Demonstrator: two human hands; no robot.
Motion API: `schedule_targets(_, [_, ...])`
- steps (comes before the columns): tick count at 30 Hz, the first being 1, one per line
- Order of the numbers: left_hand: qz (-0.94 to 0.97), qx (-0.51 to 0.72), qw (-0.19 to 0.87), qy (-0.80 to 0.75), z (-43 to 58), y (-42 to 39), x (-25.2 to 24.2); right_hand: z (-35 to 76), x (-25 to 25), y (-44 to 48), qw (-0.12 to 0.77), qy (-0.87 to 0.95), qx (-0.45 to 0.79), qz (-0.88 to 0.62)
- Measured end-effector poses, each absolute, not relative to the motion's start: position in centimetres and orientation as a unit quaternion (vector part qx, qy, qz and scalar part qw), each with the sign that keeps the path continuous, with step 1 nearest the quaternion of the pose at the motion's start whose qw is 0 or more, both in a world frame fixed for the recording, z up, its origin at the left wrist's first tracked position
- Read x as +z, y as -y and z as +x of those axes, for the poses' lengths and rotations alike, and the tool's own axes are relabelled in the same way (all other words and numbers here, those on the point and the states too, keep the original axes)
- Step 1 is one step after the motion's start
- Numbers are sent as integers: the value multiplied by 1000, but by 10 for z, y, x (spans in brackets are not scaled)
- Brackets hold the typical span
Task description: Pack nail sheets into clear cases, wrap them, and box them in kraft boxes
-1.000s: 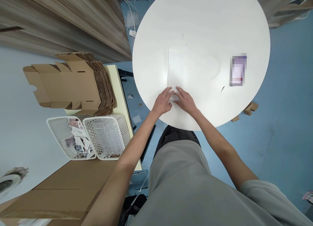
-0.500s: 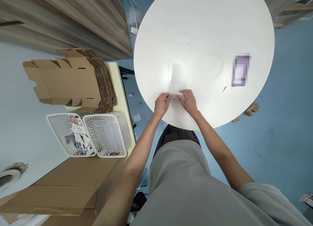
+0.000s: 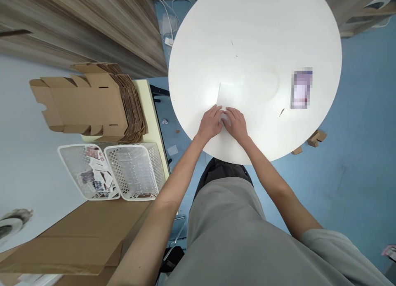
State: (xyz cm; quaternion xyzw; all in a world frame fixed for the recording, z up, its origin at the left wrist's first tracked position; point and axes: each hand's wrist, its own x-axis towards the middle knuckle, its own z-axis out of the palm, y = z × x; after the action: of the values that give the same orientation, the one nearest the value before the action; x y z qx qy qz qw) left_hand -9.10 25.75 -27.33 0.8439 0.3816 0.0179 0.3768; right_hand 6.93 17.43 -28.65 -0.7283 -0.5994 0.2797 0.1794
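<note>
A thin white sheet (image 3: 228, 93), possibly paper or film, lies on the round white table (image 3: 262, 141) and barely stands out from it. Its near end is folded or rolled over, mostly hidden under my fingers. My left hand (image 3: 211, 123) grips that near end from the left, fingers bent and pressed together. From the right, my right hand (image 3: 236, 124) closes on the same end with thumb and fingers curled. The fingertips of both hands almost meet over the fold.
A blurred purple packet (image 3: 301, 89) lies on the table's right side. To the left, a side table (image 3: 142, 86) holds stacked flat cardboard boxes (image 3: 86, 102) and two white baskets, one with printed cards (image 3: 100, 174), the other with clear plastic pieces (image 3: 133, 166). A large carton (image 3: 77, 236) stands nearer.
My hands have come closer together over the sheet's near end, the left moving right. The strip that showed between them is now largely covered, and less of the sheet shows.
</note>
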Motion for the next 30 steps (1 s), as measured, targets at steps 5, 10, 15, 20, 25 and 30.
schedule_targets(5, [861, 2, 363, -357, -106, -251, -271, 81, -282, -151, 139, 640, 323, -684])
schedule_targets(10, [858, -7, 377, -349, -125, -224, -270, 80, -272, -123, 112, 674, 336, -648])
schedule_targets(15, [826, 6, 417, -378, -136, -211, -264, 83, -260, -113, 107, 687, 333, -637])
schedule_targets(20, [764, 13, 474, -437, -132, -232, -250, 82, -255, -141, 160, 644, 324, -674])
schedule_targets(25, [735, 16, 470, -490, -117, -264, -251, 79, -264, -183, 189, 589, 325, -716])
schedule_targets(30, [705, 28, 405, -581, -99, -274, -271, 82, -286, -217, 179, 565, 284, -754])
